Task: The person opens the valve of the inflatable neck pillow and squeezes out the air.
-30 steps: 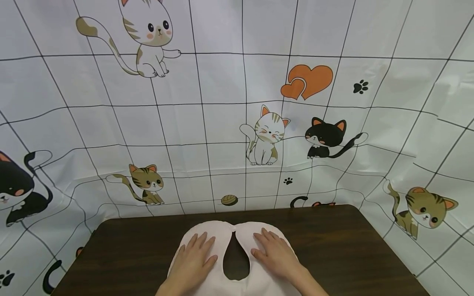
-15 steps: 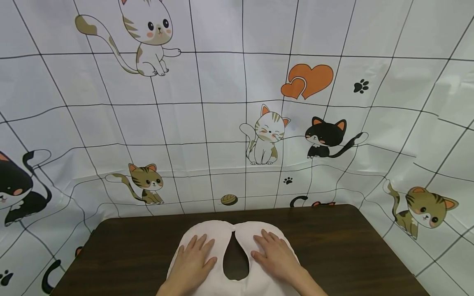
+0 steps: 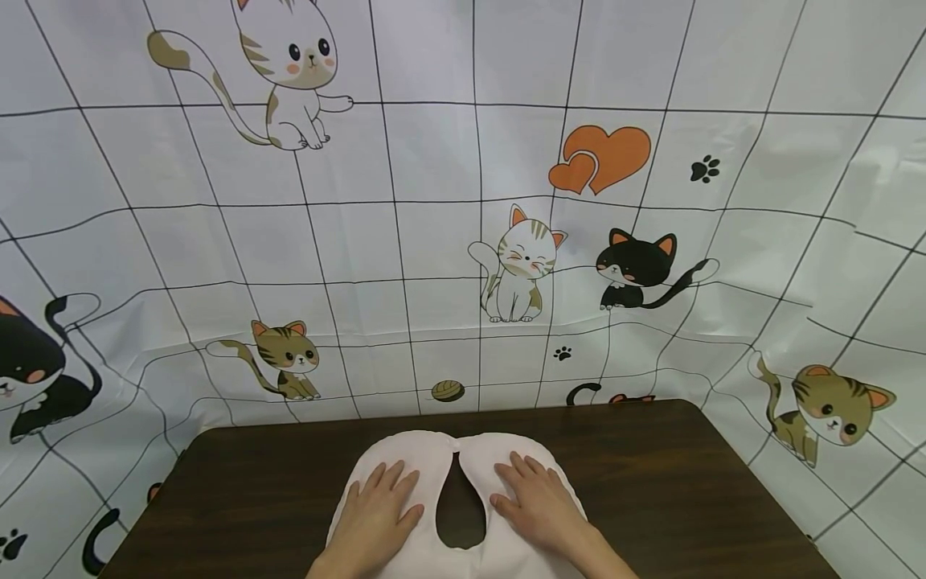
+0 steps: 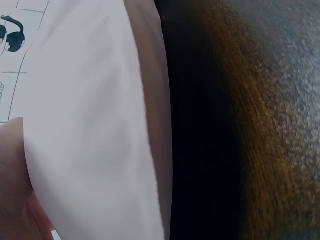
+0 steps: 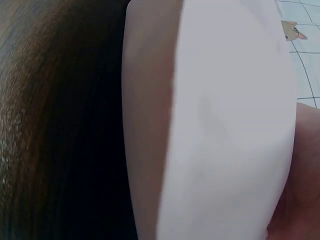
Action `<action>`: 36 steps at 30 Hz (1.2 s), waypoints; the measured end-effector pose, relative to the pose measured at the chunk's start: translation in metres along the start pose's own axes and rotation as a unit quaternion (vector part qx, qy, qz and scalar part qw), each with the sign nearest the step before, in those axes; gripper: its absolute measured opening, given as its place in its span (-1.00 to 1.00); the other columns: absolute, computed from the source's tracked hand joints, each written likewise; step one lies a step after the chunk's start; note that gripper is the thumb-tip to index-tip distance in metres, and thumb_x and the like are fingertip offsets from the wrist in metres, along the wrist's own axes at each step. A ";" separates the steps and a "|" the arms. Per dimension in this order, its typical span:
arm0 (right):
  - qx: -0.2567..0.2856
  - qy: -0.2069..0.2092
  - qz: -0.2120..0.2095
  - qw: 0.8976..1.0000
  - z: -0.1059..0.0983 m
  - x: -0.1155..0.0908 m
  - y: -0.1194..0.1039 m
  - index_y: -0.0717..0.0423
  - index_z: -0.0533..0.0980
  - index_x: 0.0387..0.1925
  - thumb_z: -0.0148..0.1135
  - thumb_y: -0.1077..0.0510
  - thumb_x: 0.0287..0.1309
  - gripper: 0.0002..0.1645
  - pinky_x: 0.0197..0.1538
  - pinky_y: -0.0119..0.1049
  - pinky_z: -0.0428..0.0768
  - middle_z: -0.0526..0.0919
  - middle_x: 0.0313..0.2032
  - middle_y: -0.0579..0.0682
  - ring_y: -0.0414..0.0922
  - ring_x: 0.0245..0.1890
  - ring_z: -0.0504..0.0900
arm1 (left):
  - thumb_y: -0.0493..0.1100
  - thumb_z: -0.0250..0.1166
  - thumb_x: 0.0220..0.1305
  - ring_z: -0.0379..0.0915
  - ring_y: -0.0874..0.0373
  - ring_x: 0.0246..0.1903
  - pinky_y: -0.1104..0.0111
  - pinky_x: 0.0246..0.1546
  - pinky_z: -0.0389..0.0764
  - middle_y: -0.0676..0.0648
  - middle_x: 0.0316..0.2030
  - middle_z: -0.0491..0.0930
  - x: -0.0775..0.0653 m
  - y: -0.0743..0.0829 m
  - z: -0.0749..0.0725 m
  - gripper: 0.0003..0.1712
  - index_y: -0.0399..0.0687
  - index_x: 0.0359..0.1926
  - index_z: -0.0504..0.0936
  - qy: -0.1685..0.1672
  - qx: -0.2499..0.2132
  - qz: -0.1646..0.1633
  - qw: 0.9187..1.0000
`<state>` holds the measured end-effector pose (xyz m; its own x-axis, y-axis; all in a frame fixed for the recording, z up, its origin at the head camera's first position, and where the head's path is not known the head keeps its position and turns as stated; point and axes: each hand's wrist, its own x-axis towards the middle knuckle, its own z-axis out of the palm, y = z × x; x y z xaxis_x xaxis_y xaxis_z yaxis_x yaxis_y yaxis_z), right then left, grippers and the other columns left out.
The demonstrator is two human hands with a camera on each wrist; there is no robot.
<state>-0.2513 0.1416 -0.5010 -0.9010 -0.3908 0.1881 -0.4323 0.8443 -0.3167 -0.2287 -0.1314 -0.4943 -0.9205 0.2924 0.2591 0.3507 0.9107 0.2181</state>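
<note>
A white, padded, U-shaped neck pillow (image 3: 473, 564) lies on the dark wooden table, its two rounded ends meeting at the far side around a teardrop-shaped gap. My left hand (image 3: 378, 515) rests flat on its left arm with the fingers spread. On the right arm lies my right hand (image 3: 538, 503), palm down and fingers extended. The left wrist view shows the pillow's seamed side (image 4: 95, 120) close up, with a bit of the left hand (image 4: 15, 180) at the edge. In the right wrist view the pillow's other side (image 5: 225, 120) stands beside part of the right hand (image 5: 302, 175).
The brown wood-grain table (image 3: 673, 498) extends to both sides of the pillow. Behind and beside it hangs a white gridded sheet (image 3: 434, 161) printed with cartoon cats, hearts and paw prints, meeting the table's far edge.
</note>
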 end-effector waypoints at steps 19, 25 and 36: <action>0.010 0.031 0.004 0.999 -0.011 -0.017 0.004 0.07 0.45 0.18 0.03 -0.20 0.29 -0.40 0.18 0.23 0.26 0.37 0.26 0.19 0.19 0.26 0.30 | 0.19 0.16 0.25 0.15 -0.20 0.28 -0.31 0.13 0.11 -0.13 0.26 0.37 -0.009 0.005 -0.013 -0.44 0.02 0.17 0.54 -0.041 -0.019 -0.044 0.998; 0.018 0.022 -0.001 1.000 -0.005 -0.022 0.006 0.06 0.43 0.20 -0.04 -0.25 0.31 -0.37 0.22 0.20 0.22 0.36 0.27 0.17 0.18 0.27 0.28 | 0.21 0.16 0.24 0.19 -0.20 0.26 -0.31 0.09 0.16 -0.13 0.23 0.39 -0.015 0.006 -0.014 -0.43 0.01 0.15 0.55 -0.033 -0.015 -0.035 0.999; 0.014 0.020 -0.004 1.000 0.000 -0.023 0.007 0.03 0.42 0.22 -0.09 -0.28 0.33 -0.35 0.22 0.18 0.22 0.36 0.27 0.15 0.17 0.28 0.27 | 0.22 0.17 0.22 0.19 -0.22 0.25 -0.33 0.07 0.15 -0.13 0.23 0.40 -0.016 0.006 -0.008 -0.42 0.00 0.15 0.55 -0.043 -0.016 -0.029 0.999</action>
<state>-0.2331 0.1566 -0.5076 -0.8956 -0.3827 0.2270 -0.4411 0.8301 -0.3410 -0.2107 -0.1331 -0.4894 -0.9504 0.2648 0.1633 0.3005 0.9174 0.2611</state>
